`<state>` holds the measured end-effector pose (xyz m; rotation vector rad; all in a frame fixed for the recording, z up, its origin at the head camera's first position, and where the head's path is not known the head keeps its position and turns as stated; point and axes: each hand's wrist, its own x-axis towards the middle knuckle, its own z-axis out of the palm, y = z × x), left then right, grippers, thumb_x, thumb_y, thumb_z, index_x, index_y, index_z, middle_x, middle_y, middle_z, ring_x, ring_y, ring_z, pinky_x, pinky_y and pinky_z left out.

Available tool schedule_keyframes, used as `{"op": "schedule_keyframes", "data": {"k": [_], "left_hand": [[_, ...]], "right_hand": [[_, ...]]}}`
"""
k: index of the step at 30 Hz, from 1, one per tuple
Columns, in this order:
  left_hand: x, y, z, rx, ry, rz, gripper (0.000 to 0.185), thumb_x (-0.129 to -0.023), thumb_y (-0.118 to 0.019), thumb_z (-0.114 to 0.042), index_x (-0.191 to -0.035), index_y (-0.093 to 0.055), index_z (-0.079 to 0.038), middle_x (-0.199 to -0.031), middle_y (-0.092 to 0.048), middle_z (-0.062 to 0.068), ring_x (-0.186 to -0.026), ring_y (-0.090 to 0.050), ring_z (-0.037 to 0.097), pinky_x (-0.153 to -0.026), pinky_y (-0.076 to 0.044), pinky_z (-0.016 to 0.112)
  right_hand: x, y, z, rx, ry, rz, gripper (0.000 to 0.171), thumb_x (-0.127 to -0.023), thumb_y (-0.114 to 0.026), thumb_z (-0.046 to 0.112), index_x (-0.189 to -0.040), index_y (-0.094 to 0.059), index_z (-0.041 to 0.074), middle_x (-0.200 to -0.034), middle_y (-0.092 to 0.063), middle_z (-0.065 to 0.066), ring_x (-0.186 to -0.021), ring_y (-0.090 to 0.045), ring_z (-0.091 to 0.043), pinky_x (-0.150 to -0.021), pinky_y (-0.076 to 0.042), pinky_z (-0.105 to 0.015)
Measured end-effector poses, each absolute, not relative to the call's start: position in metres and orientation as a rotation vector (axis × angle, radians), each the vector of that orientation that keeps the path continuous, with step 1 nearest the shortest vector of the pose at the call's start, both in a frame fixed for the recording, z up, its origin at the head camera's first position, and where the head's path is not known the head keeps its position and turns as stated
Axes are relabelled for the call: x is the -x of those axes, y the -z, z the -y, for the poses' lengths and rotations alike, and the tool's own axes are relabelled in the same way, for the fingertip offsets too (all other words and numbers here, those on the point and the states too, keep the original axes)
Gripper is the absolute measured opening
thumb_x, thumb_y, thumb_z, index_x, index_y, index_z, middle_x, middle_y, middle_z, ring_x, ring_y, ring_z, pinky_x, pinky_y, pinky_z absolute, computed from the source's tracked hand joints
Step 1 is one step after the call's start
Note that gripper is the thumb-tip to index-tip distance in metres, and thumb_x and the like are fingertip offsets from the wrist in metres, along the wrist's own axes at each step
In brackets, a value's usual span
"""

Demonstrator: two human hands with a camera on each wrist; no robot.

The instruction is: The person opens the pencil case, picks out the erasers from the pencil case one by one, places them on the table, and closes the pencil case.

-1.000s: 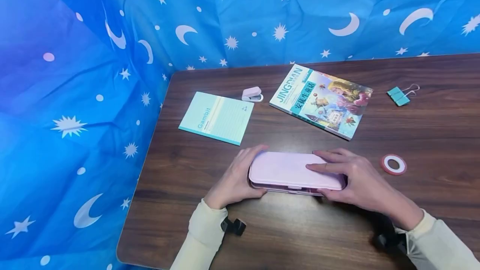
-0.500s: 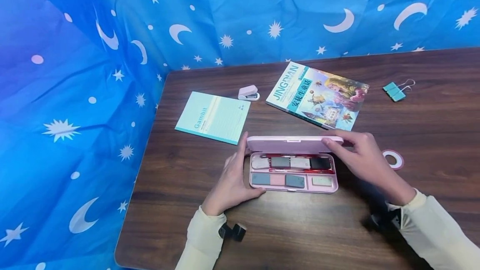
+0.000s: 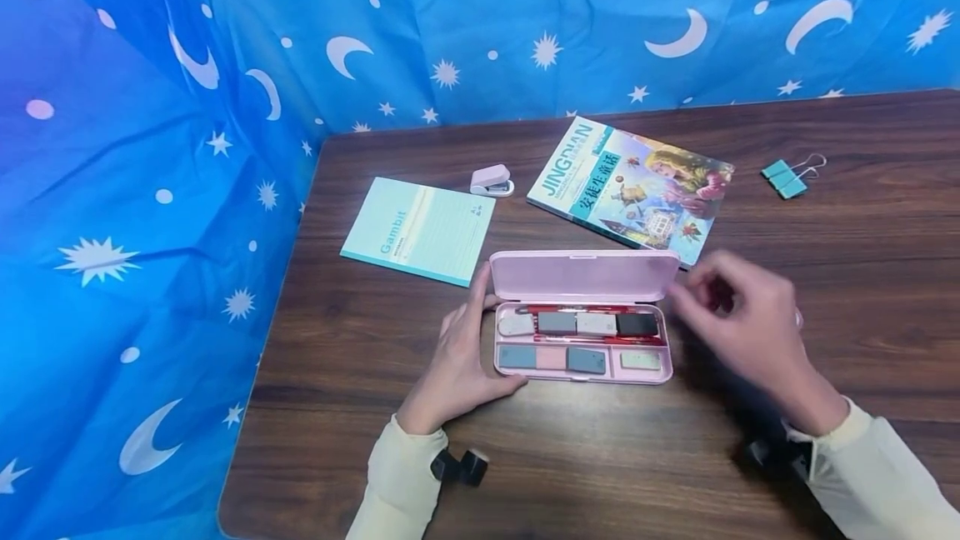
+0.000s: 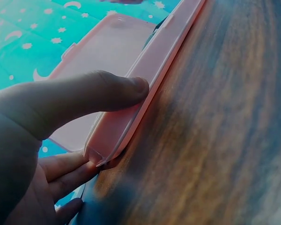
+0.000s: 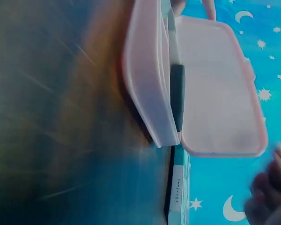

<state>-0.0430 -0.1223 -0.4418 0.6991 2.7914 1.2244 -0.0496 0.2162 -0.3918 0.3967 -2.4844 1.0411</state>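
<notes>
A pink pencil case (image 3: 583,378) lies on the table with its lid (image 3: 585,277) raised and leaning back. Inside it are red pens (image 3: 600,340) and several small blocks in grey, white, pink and black, such as the black block (image 3: 636,324). My left hand (image 3: 457,365) holds the case's left end, thumb (image 4: 117,91) against the front wall and fingers around the end. Off the right end of the lid is my right hand (image 3: 750,323), blurred, its fingers loosely bent around nothing. In the right wrist view, a small gap parts that hand from the lid.
Behind the case lie a mint notebook (image 3: 420,230), a small pink stapler (image 3: 492,180) and an illustrated book (image 3: 633,190). A teal binder clip (image 3: 786,178) is at the back right. A tape roll (image 3: 799,319) is mostly hidden by my right hand. A starry blue cloth (image 3: 480,40) hangs behind.
The pencil case was nearly closed, and its lid has swung up and back. My right hand has let go of the lid and moved off to the right. My left hand stays at the left end.
</notes>
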Motion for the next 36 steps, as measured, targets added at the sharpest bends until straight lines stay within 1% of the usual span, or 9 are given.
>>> {"op": "schedule_keyframes", "data": {"k": [1,3,6,10,15,19,25,30,36], "left_hand": [[0.043,0.441,0.122,-0.700,-1.225,-2.791,0.144,-0.062,-0.096,-0.029,-0.163,0.006,-0.023,-0.147,-0.051,0.000,-0.136,-0.045,0.015,-0.116,-0.027,0.053],[0.043,0.440,0.122,-0.703,-1.232,-2.787,0.144,-0.061,-0.097,-0.028,-0.163,0.005,-0.023,-0.147,-0.051,0.001,-0.136,-0.045,0.015,-0.116,-0.027,0.053],[0.044,0.440,0.121,-0.696,-1.236,-2.776,0.144,-0.061,-0.097,-0.028,-0.163,0.005,-0.024,-0.147,-0.051,0.000,-0.137,-0.044,0.014,-0.117,-0.026,0.052],[0.044,0.441,0.119,-0.695,-1.236,-2.770,0.144,-0.061,-0.097,-0.029,-0.163,0.005,-0.023,-0.147,-0.051,-0.001,-0.138,-0.043,0.013,-0.117,-0.026,0.051],[0.042,0.443,0.116,-0.708,-1.251,-2.768,0.143,-0.062,-0.096,-0.030,-0.163,0.004,-0.021,-0.145,-0.052,0.000,-0.137,-0.044,0.012,-0.116,-0.027,0.052],[0.040,0.444,0.117,-0.703,-1.257,-2.762,0.143,-0.062,-0.096,-0.031,-0.163,0.005,-0.025,-0.144,-0.052,0.000,-0.136,-0.044,0.013,-0.116,-0.027,0.052],[0.038,0.443,0.120,-0.664,-1.252,-2.760,0.142,-0.064,-0.096,-0.031,-0.163,0.006,-0.028,-0.146,-0.050,-0.003,-0.138,-0.042,0.010,-0.117,-0.025,0.051],[0.039,0.442,0.123,-0.666,-1.259,-2.765,0.143,-0.063,-0.097,-0.030,-0.163,0.005,-0.028,-0.147,-0.050,-0.002,-0.139,-0.042,0.012,-0.117,-0.024,0.053],[0.042,0.442,0.123,-0.690,-1.260,-2.753,0.143,-0.063,-0.097,-0.030,-0.163,0.006,-0.027,-0.149,-0.050,-0.002,-0.140,-0.041,0.012,-0.118,-0.023,0.054]], "right_hand": [[0.045,0.393,-0.217,-0.451,-0.984,2.519,0.021,-0.074,-0.085,0.009,-0.086,-0.068,0.009,-0.071,-0.053,0.006,-0.062,-0.044,-0.003,-0.056,-0.034,-0.016],[0.039,0.398,-0.217,-0.553,-0.891,2.619,0.026,-0.072,-0.088,0.013,-0.092,-0.072,0.015,-0.070,-0.052,0.010,-0.059,-0.043,-0.003,-0.053,-0.033,-0.018],[0.036,0.404,-0.215,-0.588,-0.789,2.761,0.035,-0.071,-0.090,0.022,-0.101,-0.074,0.021,-0.072,-0.051,0.013,-0.061,-0.042,-0.003,-0.053,-0.031,-0.021],[0.035,0.407,-0.214,-0.584,-0.766,2.832,0.038,-0.071,-0.090,0.022,-0.107,-0.075,0.020,-0.075,-0.054,0.010,-0.063,-0.043,-0.005,-0.054,-0.032,-0.024],[0.035,0.409,-0.215,-0.571,-0.757,2.846,0.035,-0.072,-0.089,0.020,-0.104,-0.076,0.019,-0.076,-0.055,0.009,-0.063,-0.044,-0.006,-0.054,-0.032,-0.025],[0.030,0.405,-0.220,-0.569,-0.786,2.819,0.034,-0.073,-0.089,0.018,-0.104,-0.075,0.020,-0.074,-0.052,0.011,-0.062,-0.043,-0.005,-0.054,-0.032,-0.023],[0.021,0.392,-0.253,-0.513,-0.734,2.743,0.038,-0.069,-0.088,0.010,-0.103,-0.075,0.019,-0.073,-0.051,0.012,-0.060,-0.042,-0.003,-0.052,-0.031,-0.022],[0.017,0.396,-0.280,-0.409,-0.574,2.842,0.034,-0.070,-0.088,0.015,-0.101,-0.075,0.019,-0.073,-0.049,0.009,-0.059,-0.039,-0.006,-0.050,-0.027,-0.024],[0.014,0.405,-0.290,-0.381,-0.513,2.931,0.030,-0.074,-0.087,0.021,-0.102,-0.076,0.019,-0.074,-0.049,0.008,-0.059,-0.039,-0.009,-0.051,-0.025,-0.025]]}}
